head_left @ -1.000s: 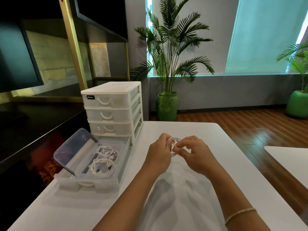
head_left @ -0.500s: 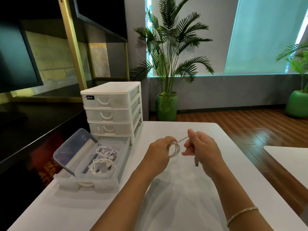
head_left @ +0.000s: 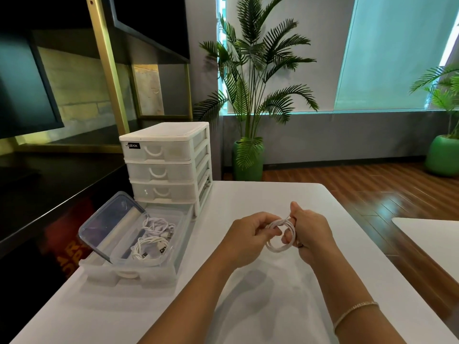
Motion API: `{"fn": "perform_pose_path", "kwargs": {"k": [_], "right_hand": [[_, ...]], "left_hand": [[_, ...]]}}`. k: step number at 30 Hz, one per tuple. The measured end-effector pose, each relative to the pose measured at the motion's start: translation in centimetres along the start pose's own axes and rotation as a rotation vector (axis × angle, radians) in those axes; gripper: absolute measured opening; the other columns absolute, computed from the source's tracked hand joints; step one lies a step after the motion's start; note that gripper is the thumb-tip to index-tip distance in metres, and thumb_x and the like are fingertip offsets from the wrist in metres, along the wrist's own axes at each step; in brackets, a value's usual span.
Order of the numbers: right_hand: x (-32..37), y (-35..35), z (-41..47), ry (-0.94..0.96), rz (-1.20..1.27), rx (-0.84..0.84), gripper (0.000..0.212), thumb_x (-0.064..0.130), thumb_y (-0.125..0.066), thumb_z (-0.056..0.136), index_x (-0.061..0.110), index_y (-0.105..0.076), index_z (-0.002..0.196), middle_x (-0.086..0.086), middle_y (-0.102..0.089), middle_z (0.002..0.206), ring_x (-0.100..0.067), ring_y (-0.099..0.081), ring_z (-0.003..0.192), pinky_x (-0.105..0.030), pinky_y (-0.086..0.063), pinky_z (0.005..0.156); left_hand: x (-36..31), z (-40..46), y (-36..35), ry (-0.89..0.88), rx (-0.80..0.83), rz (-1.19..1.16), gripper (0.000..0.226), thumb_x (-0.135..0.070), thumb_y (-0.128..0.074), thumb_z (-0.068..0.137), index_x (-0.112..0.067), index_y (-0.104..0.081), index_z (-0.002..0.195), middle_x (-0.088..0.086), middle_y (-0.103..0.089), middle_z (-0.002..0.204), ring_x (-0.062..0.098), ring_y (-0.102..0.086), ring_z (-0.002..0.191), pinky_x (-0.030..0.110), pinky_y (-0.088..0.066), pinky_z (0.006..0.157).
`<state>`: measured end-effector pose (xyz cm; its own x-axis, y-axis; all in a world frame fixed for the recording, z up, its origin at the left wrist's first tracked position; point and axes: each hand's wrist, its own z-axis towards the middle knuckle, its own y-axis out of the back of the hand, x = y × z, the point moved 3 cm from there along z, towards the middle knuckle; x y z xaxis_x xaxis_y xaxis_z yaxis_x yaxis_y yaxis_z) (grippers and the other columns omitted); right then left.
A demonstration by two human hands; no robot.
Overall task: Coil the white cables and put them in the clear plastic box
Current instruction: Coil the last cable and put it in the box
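Observation:
Both hands hold one white cable (head_left: 278, 248) above the middle of the white table (head_left: 248, 306); it is wound into a small round coil. My left hand (head_left: 248, 234) pinches the coil's left side. My right hand (head_left: 310, 232) grips its right side, fingers curled through the loop. To the left, the clear plastic box (head_left: 129, 244) sits open inside a pulled-out drawer (head_left: 159, 274), its lid (head_left: 109, 222) tilted up. Two coiled white cables (head_left: 154, 238) lie inside the box.
A white drawer unit (head_left: 166, 165) stands behind the box at the table's far left. A dark counter (head_left: 49, 184) runs along the left edge. Another white table (head_left: 432, 237) begins at the right, across a gap of wooden floor. Potted plants stand beyond.
Half a second ago my right hand had pulled the cable's free end out to the right. It has now come back to the coil and wrapped that end round, so the loop is larger.

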<state>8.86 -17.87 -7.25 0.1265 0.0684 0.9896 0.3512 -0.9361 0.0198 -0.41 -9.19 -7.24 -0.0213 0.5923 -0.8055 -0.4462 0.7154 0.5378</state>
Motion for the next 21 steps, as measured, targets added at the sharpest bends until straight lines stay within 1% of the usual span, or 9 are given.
{"fn": "perform_pose_path", "kwargs": {"k": [2, 4, 6, 8, 11, 14, 17, 19, 21], "right_hand": [[-0.3, 0.2, 0.1, -0.049, 0.024, 0.024, 0.035, 0.028, -0.047, 0.096, 0.001, -0.057, 0.076, -0.013, -0.055, 0.064, -0.021, -0.049, 0.048, -0.035, -0.050, 0.060], [-0.4, 0.3, 0.2, -0.077, 0.026, 0.041, 0.031, 0.025, -0.050, 0.095, -0.002, -0.059, 0.082, -0.013, -0.054, 0.062, -0.019, -0.046, 0.044, -0.034, -0.048, 0.054], [-0.5, 0.5, 0.5, -0.084, 0.023, 0.057, 0.029, 0.024, -0.053, 0.094, -0.003, -0.061, 0.085, -0.014, -0.056, 0.063, -0.017, -0.045, 0.039, -0.032, -0.046, 0.049], [-0.7, 0.5, 0.6, -0.089, 0.008, 0.072, 0.028, 0.023, -0.054, 0.093, -0.003, -0.062, 0.087, -0.015, -0.058, 0.067, -0.015, -0.044, 0.035, -0.031, -0.045, 0.049], [-1.0, 0.3, 0.8, -0.101, -0.016, 0.089, 0.030, 0.023, -0.054, 0.093, -0.007, -0.061, 0.090, -0.018, -0.058, 0.072, -0.016, -0.043, 0.037, -0.031, -0.043, 0.049], [-1.1, 0.1, 0.8, -0.103, -0.002, 0.102, 0.033, 0.022, -0.056, 0.092, -0.009, -0.061, 0.086, -0.015, -0.057, 0.061, -0.016, -0.043, 0.033, -0.031, -0.042, 0.047], [-0.8, 0.1, 0.6, -0.106, 0.032, 0.092, 0.035, 0.024, -0.056, 0.092, -0.003, -0.060, 0.071, -0.009, -0.054, 0.050, -0.016, -0.047, 0.037, -0.035, -0.048, 0.058], [-0.2, 0.1, 0.0, -0.118, 0.072, 0.133, 0.029, 0.025, -0.056, 0.092, -0.001, -0.060, 0.082, -0.010, -0.057, 0.065, -0.017, -0.051, 0.048, -0.035, -0.052, 0.064], [0.5, -0.2, -0.8, -0.120, 0.146, 0.256, 0.024, 0.017, -0.061, 0.088, 0.002, -0.055, 0.104, -0.013, -0.059, 0.086, -0.019, -0.055, 0.060, -0.033, -0.052, 0.063]], "left_hand": [[-0.3, -0.2, -0.2, -0.075, -0.055, 0.116, 0.028, -0.020, -0.055, 0.093, -0.028, -0.054, 0.119, -0.008, -0.064, 0.109, 0.005, -0.056, 0.087, -0.002, -0.037, 0.070], [-0.4, -0.3, -0.4, -0.173, -0.092, 0.216, 0.044, -0.016, -0.055, 0.092, -0.036, -0.046, 0.129, -0.003, -0.066, 0.113, 0.008, -0.059, 0.092, -0.004, -0.035, 0.072], [-0.6, -0.4, -0.8, -0.267, -0.122, 0.324, 0.049, -0.014, -0.054, 0.091, -0.037, -0.046, 0.134, -0.001, -0.065, 0.113, 0.006, -0.056, 0.091, -0.004, -0.031, 0.076], [-0.7, -0.4, -0.9, -0.335, -0.160, 0.391, 0.043, -0.014, -0.055, 0.090, -0.032, -0.054, 0.129, 0.002, -0.066, 0.109, 0.005, -0.052, 0.088, -0.003, -0.030, 0.074], [-0.6, -0.4, -0.7, -0.400, -0.182, 0.372, 0.034, -0.015, -0.060, 0.087, -0.022, -0.062, 0.120, 0.006, -0.068, 0.104, 0.014, -0.059, 0.087, 0.007, -0.040, 0.075], [-0.6, -0.4, -0.6, -0.420, -0.180, 0.346, 0.027, -0.016, -0.061, 0.086, -0.013, -0.064, 0.113, 0.007, -0.069, 0.101, 0.016, -0.060, 0.086, 0.015, -0.045, 0.077], [-0.6, -0.3, -0.5, -0.418, -0.221, 0.352, 0.022, -0.014, -0.058, 0.086, -0.006, -0.067, 0.104, 0.011, -0.069, 0.092, 0.017, -0.057, 0.079, 0.016, -0.044, 0.072], [-0.4, 0.0, -0.3, -0.350, -0.235, 0.344, 0.020, -0.017, -0.057, 0.089, -0.007, -0.066, 0.104, 0.010, -0.068, 0.093, 0.011, -0.053, 0.075, 0.010, -0.041, 0.069], [-0.1, 0.2, 0.2, -0.242, -0.261, 0.318, 0.021, -0.022, -0.055, 0.091, -0.010, -0.066, 0.105, 0.005, -0.067, 0.095, 0.006, -0.049, 0.072, 0.000, -0.035, 0.063]]}}
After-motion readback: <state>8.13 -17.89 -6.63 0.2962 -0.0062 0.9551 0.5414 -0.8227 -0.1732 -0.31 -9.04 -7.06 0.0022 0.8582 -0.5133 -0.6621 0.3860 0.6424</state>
